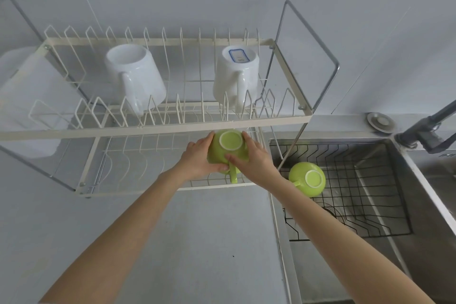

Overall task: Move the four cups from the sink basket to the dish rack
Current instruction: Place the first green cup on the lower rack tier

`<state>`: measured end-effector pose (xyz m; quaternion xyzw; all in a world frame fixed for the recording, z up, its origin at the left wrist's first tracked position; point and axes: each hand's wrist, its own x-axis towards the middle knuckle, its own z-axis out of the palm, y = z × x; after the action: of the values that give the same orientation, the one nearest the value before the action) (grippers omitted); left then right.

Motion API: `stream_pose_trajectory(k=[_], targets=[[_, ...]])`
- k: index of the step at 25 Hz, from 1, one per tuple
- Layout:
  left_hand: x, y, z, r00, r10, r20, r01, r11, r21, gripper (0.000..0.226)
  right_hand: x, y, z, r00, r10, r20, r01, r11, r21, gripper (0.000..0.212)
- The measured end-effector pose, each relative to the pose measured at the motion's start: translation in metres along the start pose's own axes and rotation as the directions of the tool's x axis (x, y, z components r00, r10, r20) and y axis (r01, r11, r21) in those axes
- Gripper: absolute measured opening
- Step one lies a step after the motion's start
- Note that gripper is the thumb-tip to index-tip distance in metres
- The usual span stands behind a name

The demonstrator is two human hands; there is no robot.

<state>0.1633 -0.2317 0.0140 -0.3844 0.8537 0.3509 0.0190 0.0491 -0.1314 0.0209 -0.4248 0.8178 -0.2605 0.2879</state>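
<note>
A green cup [228, 149] is upside down over the right end of the lower tier of the cream dish rack [158, 126]. My left hand [197, 158] and my right hand [254, 163] both grip its sides. A second green cup [308, 179] lies upside down in the black wire sink basket [365, 187]. Two white mugs stand upside down on the rack's upper tier, one at the left [135, 76] and one at the right [234, 76].
The steel sink [399, 242] is at the right, with a dark faucet [429, 128] and a round metal plug [380, 122] behind it. A grey countertop [197, 242] lies in front of the rack. A grey wall is behind.
</note>
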Motion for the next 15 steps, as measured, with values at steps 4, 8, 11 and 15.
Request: stream_pose_trajectory(k=[4,8,11,15], targets=[[-0.01,0.004,0.0,1.0,-0.003,-0.003,0.003,0.988,0.153,0.097,-0.015,0.001,-0.004,0.998,-0.058,-0.031,0.057,0.998,-0.04,0.072],[-0.041,0.009,0.004,0.995,0.043,-0.092,-0.017,0.963,0.271,0.078,-0.045,0.008,-0.007,0.993,-0.12,-0.02,0.116,0.985,-0.125,0.069],[-0.072,0.018,0.014,0.982,0.11,-0.155,-0.035,0.907,0.42,0.065,-0.068,0.018,-0.012,0.988,-0.15,0.023,0.152,0.962,-0.229,0.067],[-0.101,0.036,0.036,0.976,0.157,-0.154,-0.073,0.892,0.446,0.056,-0.1,0.036,-0.019,0.988,-0.152,0.016,0.15,0.949,-0.278,0.066]])
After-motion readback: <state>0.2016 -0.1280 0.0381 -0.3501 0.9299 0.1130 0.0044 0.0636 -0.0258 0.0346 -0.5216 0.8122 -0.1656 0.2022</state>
